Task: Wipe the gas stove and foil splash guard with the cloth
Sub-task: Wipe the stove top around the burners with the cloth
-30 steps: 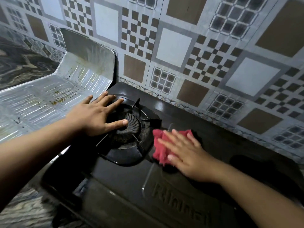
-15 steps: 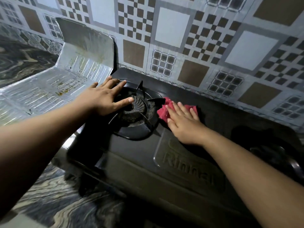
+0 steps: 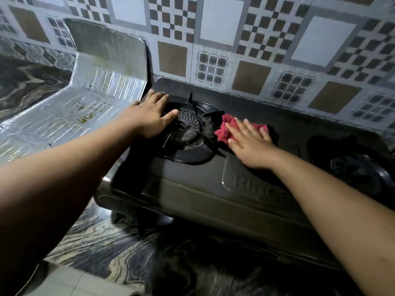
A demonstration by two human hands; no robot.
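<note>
A black two-burner gas stove (image 3: 192, 184) sits on the marbled counter against the tiled wall. My left hand (image 3: 149, 118) lies flat, fingers apart, on the left edge of the left burner (image 3: 188, 127) and its pan support. My right hand (image 3: 249, 142) presses flat on a red cloth (image 3: 224, 129) on the stove top, just right of that burner. The cloth sticks out past my fingertips. The foil splash guard (image 3: 85, 103), stained with brown spots, lies folded against the wall to the left of the stove.
The second burner (image 3: 359, 167) sits dark at the right end of the stove. The patterned tile wall (image 3: 213, 39) rises right behind it. The dark marbled counter (image 3: 119, 248) runs in front, with a pale counter edge (image 3: 70, 283) at the bottom left.
My right hand has slid the red cloth a little along the stove top beside the left burner. The left hand stays on the burner's edge. The camera has pulled back, and more counter shows.
</note>
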